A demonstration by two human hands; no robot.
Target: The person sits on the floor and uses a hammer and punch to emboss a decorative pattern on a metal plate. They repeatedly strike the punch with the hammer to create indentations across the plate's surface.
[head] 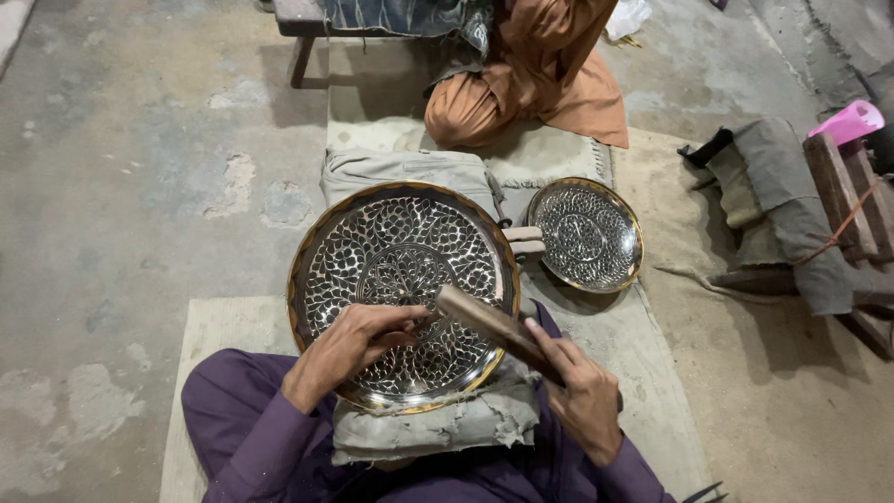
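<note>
Now the left hand (349, 346) pinched a small chisel (421, 319) on the big patterned plate (372, 251) in the lap. The right hand (582, 396) gripped a wooden hammer (494, 328), ready to tap carefully.

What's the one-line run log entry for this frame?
left hand: pinches small tool on large engraved plate | right hand: grips wooden mallet over tool | plate: on grey cushion | smaller plate: alongside
</note>
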